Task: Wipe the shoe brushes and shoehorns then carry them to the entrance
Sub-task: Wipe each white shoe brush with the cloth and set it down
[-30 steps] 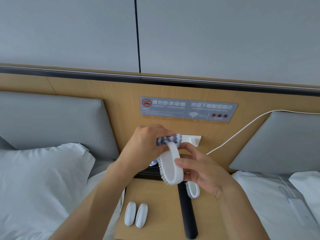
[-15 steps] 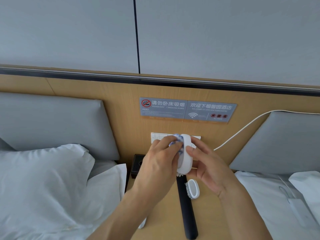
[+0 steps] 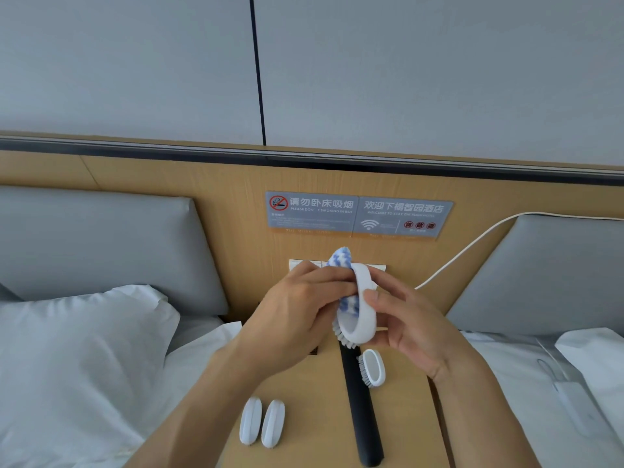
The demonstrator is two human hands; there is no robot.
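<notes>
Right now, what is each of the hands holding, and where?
Right hand grips the white brush by its rim; left hand pinches the blue-and-white cloth against it.

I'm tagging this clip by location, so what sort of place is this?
Most likely a hotel bedroom. A wall sign welcomes guests to a hotel, beside a no-smoking-in-bed sign, and a wooden nightstand sits between two beds with white pillows and padded headboards.

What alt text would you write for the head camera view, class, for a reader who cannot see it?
The right hand holds a white shoe brush while the left hand rubs it with a blue-and-white cloth. Below, a wooden bedside table carries three more white brushes and a black shoehorn, between two beds.
</notes>
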